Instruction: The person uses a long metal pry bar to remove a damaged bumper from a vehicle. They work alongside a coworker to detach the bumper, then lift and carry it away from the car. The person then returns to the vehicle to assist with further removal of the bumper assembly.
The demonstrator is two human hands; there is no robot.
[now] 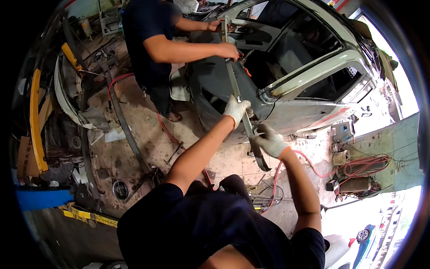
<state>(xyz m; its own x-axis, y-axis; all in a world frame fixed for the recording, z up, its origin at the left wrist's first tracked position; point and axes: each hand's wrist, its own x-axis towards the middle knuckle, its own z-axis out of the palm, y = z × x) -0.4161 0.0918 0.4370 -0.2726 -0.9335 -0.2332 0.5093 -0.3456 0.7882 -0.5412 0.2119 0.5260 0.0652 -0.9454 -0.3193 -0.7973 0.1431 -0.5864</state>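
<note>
A long, narrow metal strip (233, 80) stretches across the dark front panel of a car body (210, 74). My left hand (237, 111), in a white work glove, is closed round the strip near its middle. My right hand (271, 141), gloved too with darkened fingertips, grips the strip's edge nearer its bent lower end (260, 162). At the far end, a co-worker in dark clothes has one hand (216, 25) by the strip's tip. The co-worker's other hand (228, 51) is against the strip and holds a small red-handled tool.
Red hoses (165, 127) run over the tiled floor, with a coiled bundle (367, 165) at right. A yellow metal bar (36, 119) and a detached bumper (62, 94) stand left. A round dish (121, 189) and loose tools lie on the floor. Parked cars (365, 244) show at lower right.
</note>
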